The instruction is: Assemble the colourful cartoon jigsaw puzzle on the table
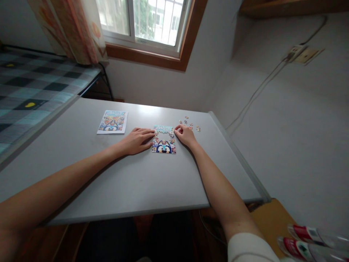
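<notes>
A small jigsaw puzzle [164, 148] lies on the table, its rim and lower part filled, with a gap in the middle where the surface beneath shows. My left hand [138, 141] rests flat at its left side, fingers stretched and fingertips touching that edge. At the upper right edge of the puzzle, my right hand [185, 134] is closed with thumb and forefinger pinched together. Whatever is between those fingers is too small to make out. Several loose puzzle pieces [198, 128] lie just beyond and right of my right hand. A printed picture sheet [112, 122] lies to the left.
The light grey table [131, 189] has a raised edging strip on its right. A bed with a checked cover [54, 87] stands left. Clear plastic bottles with red labels [302, 247] lie at the lower right. A cable [253, 96] hangs along the right wall.
</notes>
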The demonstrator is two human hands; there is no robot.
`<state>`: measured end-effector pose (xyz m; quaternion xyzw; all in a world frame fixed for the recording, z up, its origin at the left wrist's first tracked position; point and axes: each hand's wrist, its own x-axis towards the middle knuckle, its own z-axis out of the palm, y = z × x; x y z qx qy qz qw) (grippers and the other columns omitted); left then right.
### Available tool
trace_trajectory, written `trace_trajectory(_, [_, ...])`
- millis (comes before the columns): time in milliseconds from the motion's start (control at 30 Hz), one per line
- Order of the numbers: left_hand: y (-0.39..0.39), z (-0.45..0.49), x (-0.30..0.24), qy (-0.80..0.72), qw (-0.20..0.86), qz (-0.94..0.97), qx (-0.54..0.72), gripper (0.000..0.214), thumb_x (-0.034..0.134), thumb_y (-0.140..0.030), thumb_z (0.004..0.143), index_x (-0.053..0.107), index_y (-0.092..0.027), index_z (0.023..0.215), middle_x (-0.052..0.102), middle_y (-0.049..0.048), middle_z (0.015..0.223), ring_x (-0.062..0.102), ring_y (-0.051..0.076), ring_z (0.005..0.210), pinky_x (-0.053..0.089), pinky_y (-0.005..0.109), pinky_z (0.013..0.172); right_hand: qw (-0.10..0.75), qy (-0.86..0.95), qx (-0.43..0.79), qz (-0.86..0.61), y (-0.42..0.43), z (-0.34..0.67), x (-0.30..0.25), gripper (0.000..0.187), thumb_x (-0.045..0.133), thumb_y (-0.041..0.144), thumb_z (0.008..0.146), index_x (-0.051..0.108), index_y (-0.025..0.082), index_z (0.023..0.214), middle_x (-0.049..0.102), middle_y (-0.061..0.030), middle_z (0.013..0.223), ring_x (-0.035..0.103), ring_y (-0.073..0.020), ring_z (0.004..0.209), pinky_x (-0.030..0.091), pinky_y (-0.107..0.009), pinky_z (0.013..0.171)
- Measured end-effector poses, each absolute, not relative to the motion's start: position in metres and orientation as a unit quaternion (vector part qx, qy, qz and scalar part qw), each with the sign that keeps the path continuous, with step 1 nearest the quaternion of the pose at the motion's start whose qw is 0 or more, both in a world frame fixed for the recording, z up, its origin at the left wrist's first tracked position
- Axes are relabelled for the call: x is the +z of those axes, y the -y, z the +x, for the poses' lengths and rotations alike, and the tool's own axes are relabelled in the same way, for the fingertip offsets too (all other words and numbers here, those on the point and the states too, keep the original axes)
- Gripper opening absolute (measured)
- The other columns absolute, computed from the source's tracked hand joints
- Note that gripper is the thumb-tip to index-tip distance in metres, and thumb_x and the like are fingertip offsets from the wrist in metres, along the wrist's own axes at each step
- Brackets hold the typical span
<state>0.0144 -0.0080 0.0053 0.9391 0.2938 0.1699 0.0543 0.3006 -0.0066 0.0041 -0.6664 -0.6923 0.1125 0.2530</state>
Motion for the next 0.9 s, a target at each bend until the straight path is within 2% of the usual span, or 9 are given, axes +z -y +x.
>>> trace_trajectory(133, [0.008,0.015,0.006,-0.293,0.048,0.940,0.169,0.050,0.041,-0.044,0.100,0.050,-0.022,0.144,0.053,0.0110,0.146,0.050,0.026,0.134,0.036,0.044,0.110,0.251,0.692,0.110,-0.668,0.007,0.299,0.003,0.013,0.060,0.030,0.085,0.069,0.021,0.088,0.059,0.0024,0.066,0.054,-0.0142,0.065,0.039,-0.025,0.068])
trace_trajectory(233, [0.007,0.014,0.004,-0.289,0.044,0.943,0.161,0.047,0.040,-0.044,0.101,0.052,-0.025,0.142,0.052,0.0091,0.148,0.049,0.026,0.134,0.035,0.046,0.110,0.263,0.694,0.115,-0.661,0.006,0.300,0.004,0.014,0.060,0.030,0.084,0.069,0.020,0.087,0.062,0.0011,0.067,0.056,-0.0148,0.066,0.041,-0.026,0.069])
trace_trajectory(500, [0.007,0.013,0.003,-0.284,0.043,0.942,0.172,0.044,0.040,-0.042,0.101,0.056,-0.027,0.139,0.056,0.0066,0.144,0.050,0.024,0.134,0.035,0.043,0.111,0.447,0.517,0.047,-0.729,-0.004,0.349,0.015,0.031,0.044,0.020,0.085,0.069,0.014,0.101,0.070,-0.0104,0.086,0.061,-0.0191,0.072,0.047,-0.030,0.074])
trace_trajectory(667, [0.008,0.013,0.004,-0.282,0.047,0.942,0.176,0.043,0.040,-0.042,0.101,0.058,-0.026,0.136,0.057,0.0069,0.143,0.051,0.024,0.133,0.035,0.043,0.110,0.443,0.456,0.000,-0.772,-0.007,0.378,0.004,0.034,0.041,0.012,0.079,0.069,0.012,0.099,0.069,-0.0135,0.097,0.061,-0.0211,0.082,0.047,-0.034,0.085])
trace_trajectory(900, [0.007,0.013,0.003,-0.281,0.049,0.942,0.177,0.043,0.040,-0.041,0.101,0.058,-0.026,0.136,0.057,0.0071,0.143,0.051,0.024,0.133,0.035,0.044,0.110,0.426,0.484,-0.008,-0.764,-0.011,0.383,-0.009,0.032,0.045,0.011,0.077,0.070,0.013,0.097,0.066,-0.0118,0.092,0.060,-0.0220,0.088,0.048,-0.036,0.091])
